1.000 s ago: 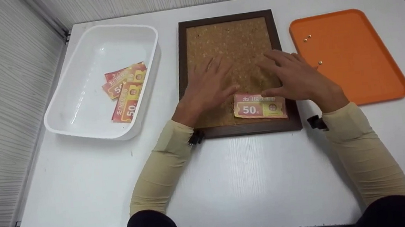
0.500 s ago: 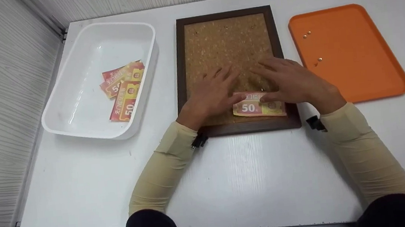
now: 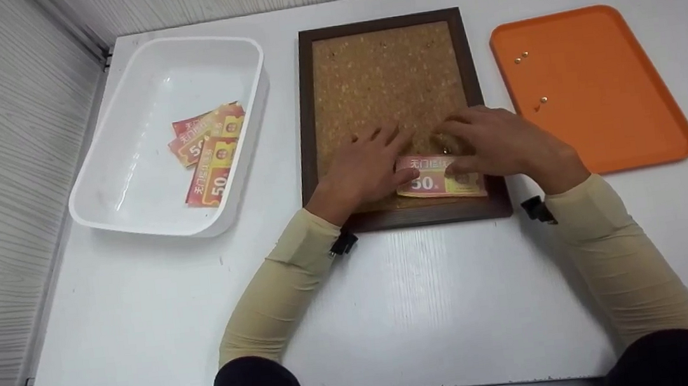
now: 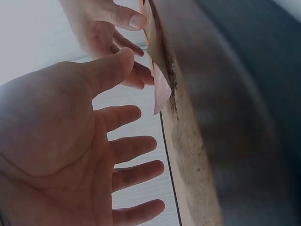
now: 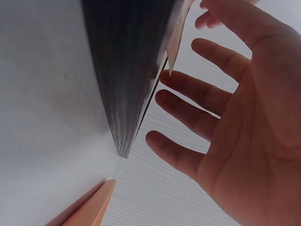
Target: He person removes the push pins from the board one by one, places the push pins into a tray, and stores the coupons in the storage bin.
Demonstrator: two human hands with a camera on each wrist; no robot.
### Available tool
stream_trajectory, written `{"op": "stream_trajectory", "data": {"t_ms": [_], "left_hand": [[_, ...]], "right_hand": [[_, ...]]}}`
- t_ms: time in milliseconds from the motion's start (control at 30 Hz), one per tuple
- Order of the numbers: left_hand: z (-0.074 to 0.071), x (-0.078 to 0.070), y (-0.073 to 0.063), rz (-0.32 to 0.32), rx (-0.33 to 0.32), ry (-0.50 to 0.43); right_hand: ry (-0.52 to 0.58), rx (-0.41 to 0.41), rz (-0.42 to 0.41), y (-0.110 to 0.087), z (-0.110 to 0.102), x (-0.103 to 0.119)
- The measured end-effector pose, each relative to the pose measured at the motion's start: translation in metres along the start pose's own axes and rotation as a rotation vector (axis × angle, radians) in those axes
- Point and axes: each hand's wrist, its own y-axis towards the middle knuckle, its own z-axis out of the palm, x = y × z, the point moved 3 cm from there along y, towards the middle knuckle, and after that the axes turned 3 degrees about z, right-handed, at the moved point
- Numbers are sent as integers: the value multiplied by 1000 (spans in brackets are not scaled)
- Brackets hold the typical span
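A pink and yellow coupon (image 3: 422, 178) printed with "50" lies on the lower right of the brown-framed cork board (image 3: 387, 86). Its edge curls up off the cork in the left wrist view. A small shiny tack (image 3: 446, 151) shows at its upper edge. Over the board, my left hand (image 3: 360, 169) has loosely spread fingers, and its thumb is at the coupon's left part. My right hand (image 3: 498, 141) hovers on the other side, thumb over the coupon's right part. Neither hand holds anything; whether the thumbs touch the paper is unclear.
On the left stands a white bin (image 3: 141, 144) with several similar coupons (image 3: 213, 168) overlapping inside. An orange tray (image 3: 602, 95) at the right bears several small tacks (image 3: 543, 100). A few tack heads also sit along the board's top.
Both hands have lowered toward the coupon and drawn slightly closer together, the left shifting right. The coupon has stayed on the board. The camera view has shifted slightly.
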Motion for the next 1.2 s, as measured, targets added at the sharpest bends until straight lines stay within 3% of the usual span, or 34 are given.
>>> {"op": "stream_trajectory", "data": {"t_ms": [167, 533, 1200], "left_hand": [[2, -1, 0, 12, 21, -4], [6, -3, 3, 11, -18, 44], [8, -6, 4, -9, -54, 54]], "right_hand": [[3, -22, -12, 0, 1, 1], [-13, -73, -31, 1, 3, 4], [-29, -94, 79, 7, 5, 10]]}}
